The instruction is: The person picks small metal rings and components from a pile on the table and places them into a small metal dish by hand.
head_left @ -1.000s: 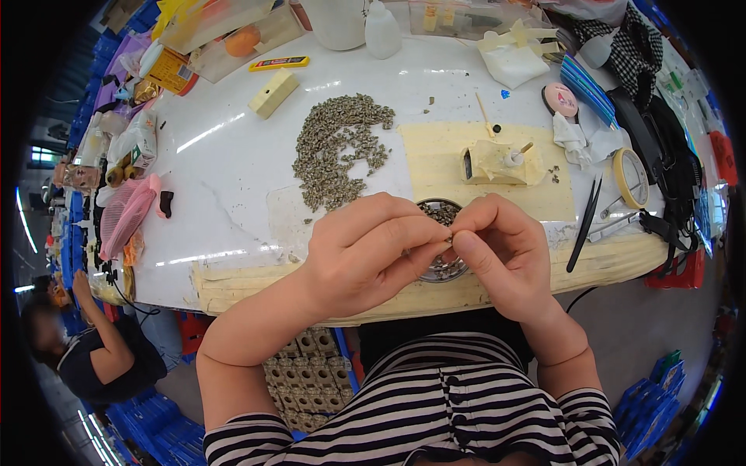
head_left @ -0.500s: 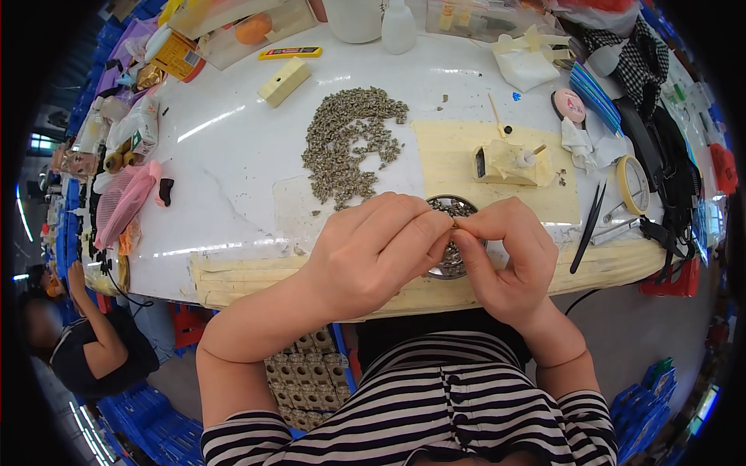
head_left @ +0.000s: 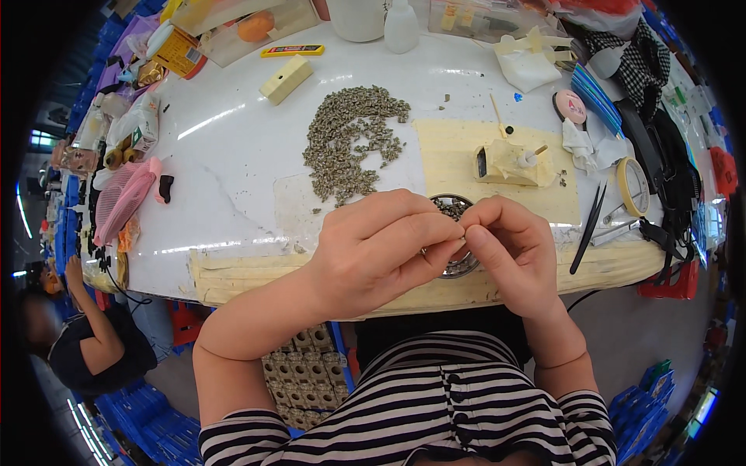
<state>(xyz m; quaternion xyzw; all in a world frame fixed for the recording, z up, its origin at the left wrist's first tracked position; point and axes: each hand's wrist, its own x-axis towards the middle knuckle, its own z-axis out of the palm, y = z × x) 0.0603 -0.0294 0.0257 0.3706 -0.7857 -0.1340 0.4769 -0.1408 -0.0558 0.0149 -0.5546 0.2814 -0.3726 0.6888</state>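
My left hand (head_left: 373,247) and my right hand (head_left: 513,252) meet fingertip to fingertip above a round metal dish (head_left: 464,269). Both are closed in a pinch around something tiny, of which only a light speck shows between the fingers. Small grey metal parts (head_left: 451,206) lie in the dish, partly covered by my hands. Beyond my left hand, a large pile of similar small metal parts (head_left: 338,144) is spread on the white table (head_left: 225,171).
A tape-wrapped block (head_left: 513,165) stands on masking-taped surface (head_left: 443,147) beyond the dish. To the right lie black tweezers (head_left: 590,227) and a tape roll (head_left: 632,186). A cream block (head_left: 286,79) and yellow cutter (head_left: 292,51) lie far left. Another person (head_left: 97,342) sits at left.
My joined fingertips have shifted slightly right and nearer to me, still pinched together. The fingers of my right hand have curled more. The pile and tools stay in place.
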